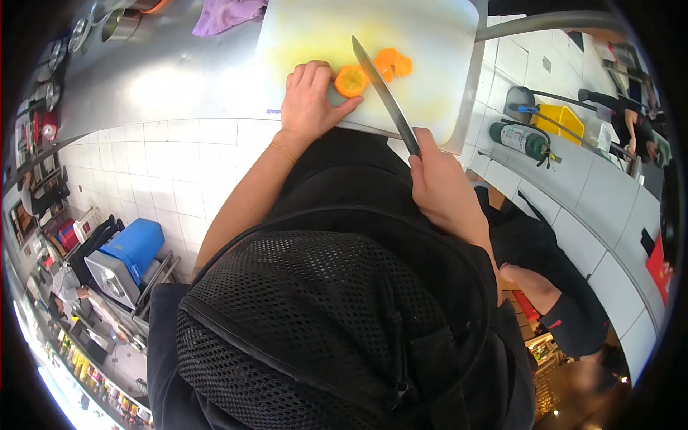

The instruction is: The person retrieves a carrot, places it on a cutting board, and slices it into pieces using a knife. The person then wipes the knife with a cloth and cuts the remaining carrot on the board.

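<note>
We see the thick orange piece (351, 82), much like carrot with a paler core, near the edge of the white cutting board (430, 104) closest to us. Our left hand (309, 100) rests just beside it, fingers curled and thumb stretched along its near side; we cannot tell whether the fingertips press on it. Our right hand (438, 175) is closed around the handle of the knife (389, 97), whose blade slants across the board between that piece and the small cut slices (403, 66).

We judge the piece light, stiff and hardly fragile, though its wet cut face is probably slippery and its round side could roll. We would take hold low on its outer side, away from the blade, with fingertips tucked back and thumb behind. The slices look thin enough to snap, so we would pinch them by their rims
</note>
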`<state>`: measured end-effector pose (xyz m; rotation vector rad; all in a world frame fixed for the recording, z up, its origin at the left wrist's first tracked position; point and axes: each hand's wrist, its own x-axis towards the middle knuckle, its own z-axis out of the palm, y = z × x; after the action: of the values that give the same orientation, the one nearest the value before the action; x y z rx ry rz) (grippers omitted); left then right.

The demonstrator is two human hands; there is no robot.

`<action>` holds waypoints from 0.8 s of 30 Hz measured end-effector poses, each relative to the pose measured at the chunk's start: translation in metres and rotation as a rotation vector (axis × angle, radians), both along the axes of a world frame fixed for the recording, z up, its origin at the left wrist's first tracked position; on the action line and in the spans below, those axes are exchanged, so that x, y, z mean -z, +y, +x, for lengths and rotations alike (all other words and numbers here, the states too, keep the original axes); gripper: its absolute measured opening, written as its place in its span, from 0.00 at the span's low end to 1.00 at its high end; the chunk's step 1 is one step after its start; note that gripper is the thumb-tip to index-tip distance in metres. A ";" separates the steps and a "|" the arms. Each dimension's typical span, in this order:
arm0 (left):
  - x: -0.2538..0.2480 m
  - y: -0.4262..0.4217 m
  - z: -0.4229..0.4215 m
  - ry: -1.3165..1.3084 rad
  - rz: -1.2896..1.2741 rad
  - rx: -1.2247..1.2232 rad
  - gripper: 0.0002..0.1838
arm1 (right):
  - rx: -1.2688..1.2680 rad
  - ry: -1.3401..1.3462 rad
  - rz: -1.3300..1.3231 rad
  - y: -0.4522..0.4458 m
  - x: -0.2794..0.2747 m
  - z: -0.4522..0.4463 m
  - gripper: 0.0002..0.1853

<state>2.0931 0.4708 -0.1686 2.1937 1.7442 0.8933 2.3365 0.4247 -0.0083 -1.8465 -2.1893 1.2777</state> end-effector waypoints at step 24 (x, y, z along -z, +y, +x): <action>-0.004 0.000 -0.001 0.016 -0.019 0.020 0.28 | 0.018 0.085 0.045 0.028 0.025 -0.024 0.14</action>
<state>2.0924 0.4711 -0.1648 2.2084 1.7273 0.8538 2.3122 0.4528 -0.0329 -1.7582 -2.1358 1.2673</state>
